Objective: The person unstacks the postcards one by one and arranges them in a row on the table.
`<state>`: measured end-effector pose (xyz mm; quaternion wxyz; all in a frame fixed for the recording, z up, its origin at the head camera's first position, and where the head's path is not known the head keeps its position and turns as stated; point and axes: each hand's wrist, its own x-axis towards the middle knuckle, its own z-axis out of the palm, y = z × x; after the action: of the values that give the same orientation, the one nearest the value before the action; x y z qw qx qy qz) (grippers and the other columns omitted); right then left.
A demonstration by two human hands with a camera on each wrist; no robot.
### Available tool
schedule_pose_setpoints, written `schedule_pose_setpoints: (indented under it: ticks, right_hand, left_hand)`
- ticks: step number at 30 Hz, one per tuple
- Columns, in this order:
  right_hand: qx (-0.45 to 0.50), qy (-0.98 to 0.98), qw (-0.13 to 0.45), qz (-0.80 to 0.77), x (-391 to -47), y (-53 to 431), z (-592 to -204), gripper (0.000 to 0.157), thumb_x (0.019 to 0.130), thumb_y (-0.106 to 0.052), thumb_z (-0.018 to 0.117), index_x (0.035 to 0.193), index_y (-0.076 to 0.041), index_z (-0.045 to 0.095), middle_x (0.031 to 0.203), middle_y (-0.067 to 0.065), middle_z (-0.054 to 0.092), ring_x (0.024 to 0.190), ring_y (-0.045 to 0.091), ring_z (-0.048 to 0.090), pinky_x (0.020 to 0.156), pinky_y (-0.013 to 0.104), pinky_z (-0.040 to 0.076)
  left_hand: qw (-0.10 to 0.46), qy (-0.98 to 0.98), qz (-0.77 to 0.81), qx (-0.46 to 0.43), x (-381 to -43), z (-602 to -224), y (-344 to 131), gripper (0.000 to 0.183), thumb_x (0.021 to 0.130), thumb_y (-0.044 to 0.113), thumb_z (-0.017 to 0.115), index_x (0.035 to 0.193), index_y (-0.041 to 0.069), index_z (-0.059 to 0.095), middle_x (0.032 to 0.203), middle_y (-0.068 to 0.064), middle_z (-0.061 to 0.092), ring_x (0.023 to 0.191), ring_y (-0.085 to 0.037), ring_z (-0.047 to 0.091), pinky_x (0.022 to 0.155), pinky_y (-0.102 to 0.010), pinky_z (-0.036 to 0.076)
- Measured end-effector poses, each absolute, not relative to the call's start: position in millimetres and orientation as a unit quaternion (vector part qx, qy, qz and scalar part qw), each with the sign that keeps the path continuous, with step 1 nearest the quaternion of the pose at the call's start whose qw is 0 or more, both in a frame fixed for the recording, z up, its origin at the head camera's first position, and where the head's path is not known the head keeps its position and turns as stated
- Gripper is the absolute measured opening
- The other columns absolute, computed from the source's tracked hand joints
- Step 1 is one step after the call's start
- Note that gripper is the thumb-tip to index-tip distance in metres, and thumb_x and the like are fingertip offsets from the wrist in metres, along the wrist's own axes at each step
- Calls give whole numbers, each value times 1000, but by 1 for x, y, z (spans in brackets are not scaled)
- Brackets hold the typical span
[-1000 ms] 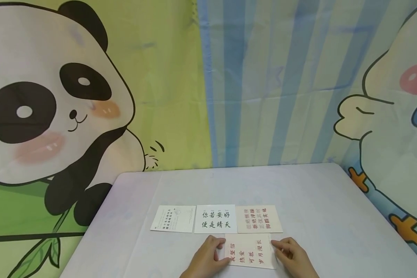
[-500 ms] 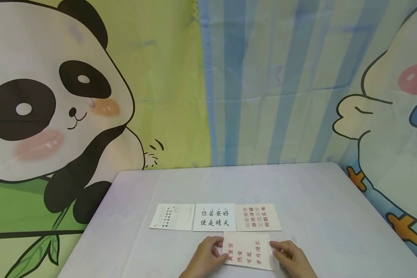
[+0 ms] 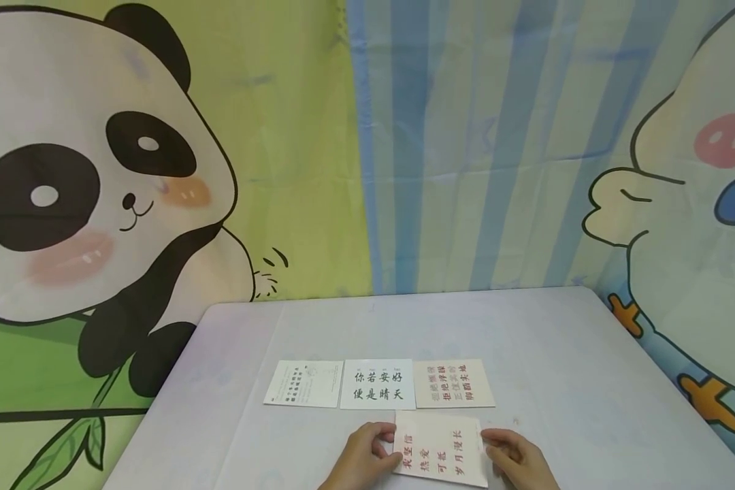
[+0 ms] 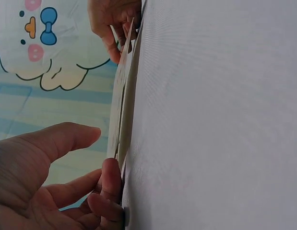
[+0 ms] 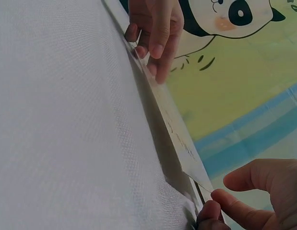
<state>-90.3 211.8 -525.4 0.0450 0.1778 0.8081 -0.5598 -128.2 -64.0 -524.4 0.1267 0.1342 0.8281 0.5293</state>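
Observation:
A cream card (image 3: 441, 449) with red Chinese characters lies between my two hands at the near side of the white table. My left hand (image 3: 363, 457) holds its left edge, thumb at the near part and fingertips at the far corner. At the right edge my right hand (image 3: 520, 459) has its curled fingers against the card's side. In the right wrist view the card (image 5: 170, 124) shows edge-on, its near side raised over a shadow on the cloth. The left wrist view shows the left hand's fingers (image 4: 110, 179) low at the card's end.
Beyond the held card, three cards lie in a row: a white card with small print (image 3: 304, 384), a white card with large dark characters (image 3: 378, 384) and a cream card with red and grey characters (image 3: 455, 383). A cartoon-printed curtain (image 3: 429, 136) hangs behind the table (image 3: 429, 327).
The cream card's near edge has shifted slightly toward me, and its right end has turned a little nearer. Both hands stay at its sides. The row of three cards is unchanged.

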Motion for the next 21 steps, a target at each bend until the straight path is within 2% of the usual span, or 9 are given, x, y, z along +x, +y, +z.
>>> schedule_pose_setpoints:
  ticks: [6, 12, 21]
  right_hand:
    - [186, 795, 37, -576, -91, 213, -526, 34, 88, -4, 64, 118, 10, 59, 90, 7, 64, 67, 17, 57, 57, 26, 48]
    - [184, 784, 29, -592, -89, 218, -523, 42, 88, -8, 68, 125, 6, 56, 97, 7, 61, 77, 14, 57, 64, 25, 51]
    - [169, 743, 16, -648, -89, 223, -515, 49, 89, -12, 68, 132, 1, 51, 105, 10, 52, 75, 14, 56, 59, 27, 48]
  left_hand:
    - [116, 823, 534, 156, -128, -523, -63, 46, 80, 12, 77, 120, 0, 60, 101, 3, 59, 80, -3, 53, 70, -20, 45]
    - [91, 811, 553, 170, -129, -523, -58, 49, 79, 9, 77, 123, 1, 59, 105, 2, 58, 81, -2, 55, 66, -20, 45]
    - [62, 800, 567, 187, -133, -521, -51, 50, 79, 6, 76, 125, 3, 58, 108, -2, 57, 84, -3, 58, 65, -19, 47]
